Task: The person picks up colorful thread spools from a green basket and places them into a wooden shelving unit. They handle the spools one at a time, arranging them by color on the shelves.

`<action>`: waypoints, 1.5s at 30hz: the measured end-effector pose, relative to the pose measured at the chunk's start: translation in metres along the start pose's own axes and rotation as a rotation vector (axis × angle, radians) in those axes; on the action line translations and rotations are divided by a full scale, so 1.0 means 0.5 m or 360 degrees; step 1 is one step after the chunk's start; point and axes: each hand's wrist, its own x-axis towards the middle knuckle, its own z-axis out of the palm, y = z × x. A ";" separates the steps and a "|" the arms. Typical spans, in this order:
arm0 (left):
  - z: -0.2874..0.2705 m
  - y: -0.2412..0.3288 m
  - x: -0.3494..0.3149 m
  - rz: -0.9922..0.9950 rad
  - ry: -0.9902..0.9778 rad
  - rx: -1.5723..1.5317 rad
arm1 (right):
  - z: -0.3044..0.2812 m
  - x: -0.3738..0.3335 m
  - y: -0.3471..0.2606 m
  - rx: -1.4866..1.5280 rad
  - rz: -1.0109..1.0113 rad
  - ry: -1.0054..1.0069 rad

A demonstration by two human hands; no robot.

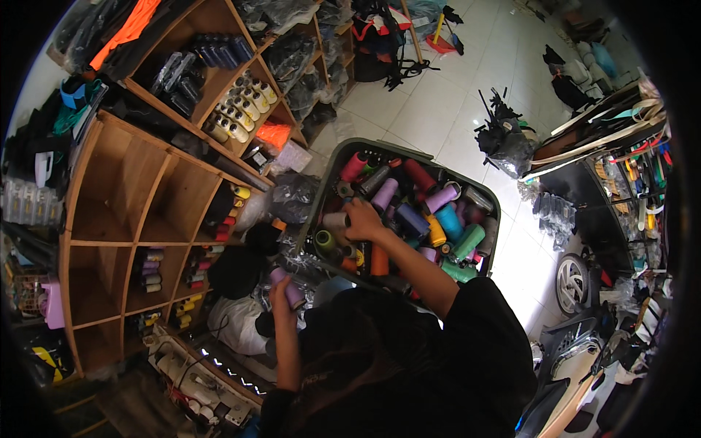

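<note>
Cluttered workroom, pale tiled floor [453, 95]. Near: left hand [279, 293] clasping purple spool [295, 295], just outside dark bin [499, 219]. Right hand [363, 221] inside, at pale spool [334, 221]; grip, cannot tell. Coloured spools [412, 219] heaped around. Leftward, wooden shelf [109, 168]. Farther, red dustpan [440, 45].

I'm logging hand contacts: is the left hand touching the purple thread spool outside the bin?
Touching. The head view shows the left hand against the side of the purple thread spool, with no gap between.
</note>
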 end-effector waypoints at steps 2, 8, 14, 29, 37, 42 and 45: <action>0.017 0.003 0.002 -0.0043 -0.0042 0.0061 | -0.020 -0.022 -0.010 0.0378 0.0177 -0.0239; 0.060 0.002 -0.002 -0.0056 -0.0126 0.0201 | -0.034 0.001 0.008 0.0497 0.0039 -0.0195; 0.030 0.013 -0.005 -0.0004 -0.0053 0.0213 | -0.117 0.137 0.066 0.0458 0.0419 0.0504; 0.032 0.021 -0.054 0.0085 0.0105 0.0076 | -0.052 0.191 0.120 -0.0188 0.0726 0.0549; -0.013 -0.028 -0.070 0.0003 0.0159 0.0262 | -0.038 0.207 0.108 -0.0062 0.0721 0.0440; -0.005 -0.047 -0.086 0.0021 0.0158 0.0174 | -0.026 0.219 0.131 -0.0050 0.0752 0.0348; -0.004 -0.049 -0.088 0.0062 0.0154 0.0087 | -0.048 0.213 0.122 0.0053 0.0837 0.0280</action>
